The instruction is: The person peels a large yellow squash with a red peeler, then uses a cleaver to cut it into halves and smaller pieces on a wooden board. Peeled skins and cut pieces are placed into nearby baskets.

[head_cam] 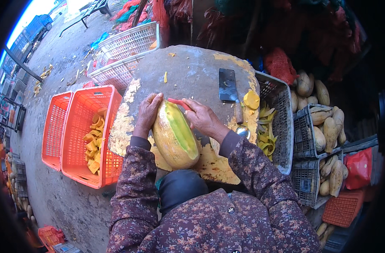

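A large tan squash [163, 139] lies lengthwise before me on the worn tabletop [192, 72], its near end by my knee. One long strip of its skin is gone and green-yellow flesh shows. My left hand [147, 112] grips its far end from the left. In my right hand [205, 119] is a red-handled peeler [179, 102], held at the far end of the peeled strip; its blade is hard to make out. To the right lie a cleaver [228, 85] with a wooden handle, a cut yellow squash piece [251, 100] and a metal spoon [243, 131].
Left of the table, an orange crate [81, 170] holds cut squash chunks [94, 148]. White crates [126, 39] stand beyond. At right, a dark crate [282, 126] contains peelings [267, 136], and more crates hold whole squashes [331, 134]. A red mesh sack [278, 66] hangs behind.
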A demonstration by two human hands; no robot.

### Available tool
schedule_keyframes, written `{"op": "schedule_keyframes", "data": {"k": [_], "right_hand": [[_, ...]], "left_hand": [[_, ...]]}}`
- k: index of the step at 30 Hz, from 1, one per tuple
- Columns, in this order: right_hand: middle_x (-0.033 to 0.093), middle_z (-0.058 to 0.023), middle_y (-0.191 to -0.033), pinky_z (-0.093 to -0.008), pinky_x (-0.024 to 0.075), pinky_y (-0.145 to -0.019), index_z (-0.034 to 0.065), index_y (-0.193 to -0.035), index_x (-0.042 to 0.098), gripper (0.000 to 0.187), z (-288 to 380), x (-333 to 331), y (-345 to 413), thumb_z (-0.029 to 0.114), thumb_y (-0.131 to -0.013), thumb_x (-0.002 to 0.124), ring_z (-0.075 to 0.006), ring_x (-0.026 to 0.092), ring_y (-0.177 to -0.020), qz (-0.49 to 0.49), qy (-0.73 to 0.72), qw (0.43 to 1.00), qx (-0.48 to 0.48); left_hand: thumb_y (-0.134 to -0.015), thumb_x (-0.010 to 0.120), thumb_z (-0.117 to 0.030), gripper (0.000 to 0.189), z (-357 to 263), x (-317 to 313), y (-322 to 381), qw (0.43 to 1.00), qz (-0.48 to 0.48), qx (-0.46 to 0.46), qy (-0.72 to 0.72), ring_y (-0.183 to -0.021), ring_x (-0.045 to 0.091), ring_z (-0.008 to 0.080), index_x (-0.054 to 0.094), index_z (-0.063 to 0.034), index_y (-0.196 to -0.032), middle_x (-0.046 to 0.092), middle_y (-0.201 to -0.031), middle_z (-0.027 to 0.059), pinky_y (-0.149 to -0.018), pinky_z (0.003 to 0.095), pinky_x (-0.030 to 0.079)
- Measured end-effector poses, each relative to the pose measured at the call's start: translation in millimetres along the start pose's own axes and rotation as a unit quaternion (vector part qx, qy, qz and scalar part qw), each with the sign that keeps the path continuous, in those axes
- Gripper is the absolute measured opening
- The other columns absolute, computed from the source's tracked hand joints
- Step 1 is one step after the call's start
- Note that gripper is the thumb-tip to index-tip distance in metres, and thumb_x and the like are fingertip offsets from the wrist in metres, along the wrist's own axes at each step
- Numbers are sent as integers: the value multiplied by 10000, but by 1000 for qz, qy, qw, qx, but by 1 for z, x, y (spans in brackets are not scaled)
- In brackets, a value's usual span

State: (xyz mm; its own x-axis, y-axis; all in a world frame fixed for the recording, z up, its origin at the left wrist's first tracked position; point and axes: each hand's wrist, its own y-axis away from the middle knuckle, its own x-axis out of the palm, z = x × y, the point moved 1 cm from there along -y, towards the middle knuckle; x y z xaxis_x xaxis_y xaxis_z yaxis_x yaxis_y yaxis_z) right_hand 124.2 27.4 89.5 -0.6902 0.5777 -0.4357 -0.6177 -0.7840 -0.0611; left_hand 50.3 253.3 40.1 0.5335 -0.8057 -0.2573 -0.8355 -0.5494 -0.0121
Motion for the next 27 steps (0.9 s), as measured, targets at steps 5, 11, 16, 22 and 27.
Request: {"op": "schedule_keyframes", "data": {"k": [5,11,16,22,27], "right_hand": [[521,-264,-1376,-449,422,-1065,-66,-1374,467,491,-7,25,24,131,-925,494,-410,529,-1241,-83,134,984,-85],[472,-252,-1453,-380,546,-944,-20,-1466,398,564,4,25,107,60,-924,533,-370,569,-1256,-55,168,981,-77],[483,-233,-1457,-361,579,-884,-7,-1451,435,582,3,16,173,50,-892,585,-352,613,-1210,-23,182,981,-66],[525,-173,-1436,-345,580,-859,-2,-1411,485,534,-2,-10,203,72,-892,589,-302,652,-1147,-41,190,979,-66],[528,-206,-1423,-380,532,-964,-3,-1409,489,519,13,-20,152,81,-906,585,-331,591,-1239,-62,126,984,-111]], "left_hand": [[-976,624,-320,346,7,0,-4,1000,-12,6,-14,-689,501,90,641,-4,-838,570,-695,25,-651,307,454],[-972,626,-336,345,7,-2,-1,999,-22,24,-18,-706,535,94,667,-9,-870,615,-719,37,-675,302,472],[-974,620,-345,357,0,2,3,1000,-9,13,-9,-692,521,84,664,-6,-870,606,-717,7,-663,292,461],[-995,614,-312,304,8,-3,3,996,-21,-35,84,-703,521,48,678,-39,-877,599,-756,-38,-643,248,449],[-998,611,-298,302,18,-7,2,994,-15,-3,104,-687,493,49,664,-43,-846,568,-729,-48,-628,253,436]]}}
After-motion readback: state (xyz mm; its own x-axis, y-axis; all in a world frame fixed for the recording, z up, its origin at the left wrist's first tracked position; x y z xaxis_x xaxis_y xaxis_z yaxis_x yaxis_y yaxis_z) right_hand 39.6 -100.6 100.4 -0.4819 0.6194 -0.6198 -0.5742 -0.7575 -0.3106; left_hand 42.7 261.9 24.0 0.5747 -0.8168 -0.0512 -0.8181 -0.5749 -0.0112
